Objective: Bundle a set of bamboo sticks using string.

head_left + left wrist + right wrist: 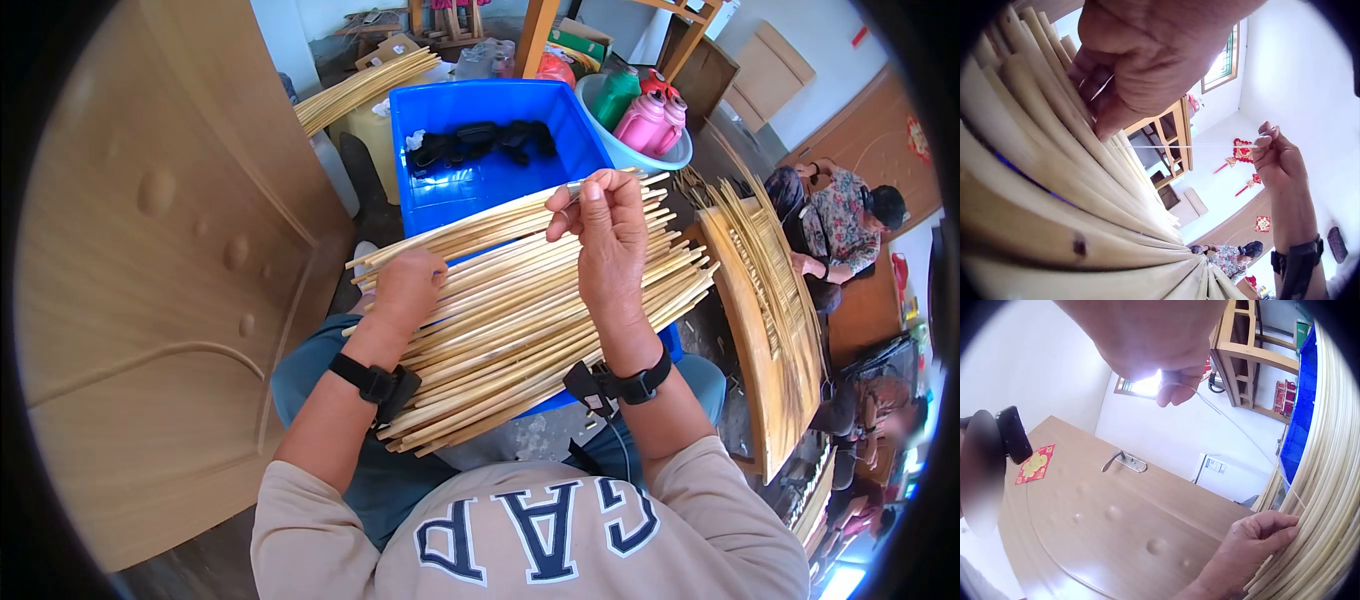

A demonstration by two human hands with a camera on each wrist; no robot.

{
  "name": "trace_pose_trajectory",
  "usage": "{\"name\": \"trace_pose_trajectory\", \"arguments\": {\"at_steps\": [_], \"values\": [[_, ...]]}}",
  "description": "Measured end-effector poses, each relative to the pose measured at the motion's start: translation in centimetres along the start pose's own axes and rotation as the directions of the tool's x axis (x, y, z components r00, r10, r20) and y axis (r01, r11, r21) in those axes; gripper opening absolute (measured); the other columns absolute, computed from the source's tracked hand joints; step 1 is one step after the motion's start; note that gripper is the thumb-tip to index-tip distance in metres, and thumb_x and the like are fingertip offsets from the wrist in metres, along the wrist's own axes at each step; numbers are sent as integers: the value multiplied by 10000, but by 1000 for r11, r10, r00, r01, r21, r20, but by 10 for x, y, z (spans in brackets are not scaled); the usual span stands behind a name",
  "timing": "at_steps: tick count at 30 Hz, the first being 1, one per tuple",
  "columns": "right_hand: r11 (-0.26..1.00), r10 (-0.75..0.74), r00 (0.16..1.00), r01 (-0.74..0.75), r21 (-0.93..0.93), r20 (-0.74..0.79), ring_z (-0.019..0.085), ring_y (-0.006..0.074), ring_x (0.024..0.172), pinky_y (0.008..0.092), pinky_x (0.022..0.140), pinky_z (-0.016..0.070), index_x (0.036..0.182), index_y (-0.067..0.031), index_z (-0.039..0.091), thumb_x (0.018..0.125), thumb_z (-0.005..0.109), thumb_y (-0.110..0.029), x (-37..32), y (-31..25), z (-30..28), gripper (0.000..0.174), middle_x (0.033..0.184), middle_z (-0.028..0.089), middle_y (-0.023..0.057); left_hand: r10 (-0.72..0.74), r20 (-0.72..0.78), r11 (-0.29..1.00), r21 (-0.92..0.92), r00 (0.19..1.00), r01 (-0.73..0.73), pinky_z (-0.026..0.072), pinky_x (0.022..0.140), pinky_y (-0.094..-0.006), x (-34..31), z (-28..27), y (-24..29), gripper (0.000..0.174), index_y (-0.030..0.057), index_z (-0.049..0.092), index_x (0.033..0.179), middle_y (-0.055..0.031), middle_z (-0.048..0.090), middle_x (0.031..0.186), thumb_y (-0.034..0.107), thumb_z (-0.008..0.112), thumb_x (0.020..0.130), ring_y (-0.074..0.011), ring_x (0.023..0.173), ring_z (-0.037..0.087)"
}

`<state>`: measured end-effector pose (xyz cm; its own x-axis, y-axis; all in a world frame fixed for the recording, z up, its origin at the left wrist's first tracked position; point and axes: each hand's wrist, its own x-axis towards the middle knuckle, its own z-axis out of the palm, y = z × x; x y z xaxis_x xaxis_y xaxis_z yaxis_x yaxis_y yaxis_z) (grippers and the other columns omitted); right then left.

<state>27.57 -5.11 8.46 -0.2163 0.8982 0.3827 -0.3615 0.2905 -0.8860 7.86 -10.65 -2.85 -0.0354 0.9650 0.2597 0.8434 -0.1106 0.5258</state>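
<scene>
A mat of pale, thin wooden sticks (520,300), laid side by side, spans the lap. Near its left end my left hand (408,285) pinches a stick between thumb and fingers; in the right wrist view this hand (1250,544) is at the mat's edge. My right hand (612,235) is raised over the mat's far right part, thumb against curled fingers, with a silvery band on one finger. It pinches a white thread (1191,147), which runs taut toward the left hand in the left wrist view. In the right wrist view the thread (1241,428) reaches the sticks.
A blue plastic bin (500,205) with black straps stands beneath and beyond the mat. A pale basin (682,152) holding pink and green bottles is behind it. A wooden door (180,300) rises on the left. On the right, people sit by another stick-covered board (745,360).
</scene>
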Motion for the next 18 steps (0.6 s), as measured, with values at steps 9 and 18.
{"name": "trace_pose_trajectory", "arguments": {"at_steps": [9, 18], "values": [[989, 129, 990, -124, 77, -64, 552, 97, 614, 217, 566, 462, 963, -62, 498, 908, 511, -52, -10, 26, 0, 58, 793, 585, 63, 92, 43, 962, 255, 995, -100, 495, 666, -392, 13, -8, -12, 15, 69, 624, 720, -87, 622, 793, 77, 613, 715, -272, 767, 592], [739, 634, 770, -577, -348, 71, 550, 105, 476, 244, 411, 458, 952, -67, 490, 913, 490, -114, -16, 84, 11, 62, 646, 566, 51, 153, 24, 892, 428, 988, -148, 477, 652, -382, 22, 11, -16, 119, 92, 587, 691, -77, 603, 733, 116, 695, 647, -262, 742, 596]]}}
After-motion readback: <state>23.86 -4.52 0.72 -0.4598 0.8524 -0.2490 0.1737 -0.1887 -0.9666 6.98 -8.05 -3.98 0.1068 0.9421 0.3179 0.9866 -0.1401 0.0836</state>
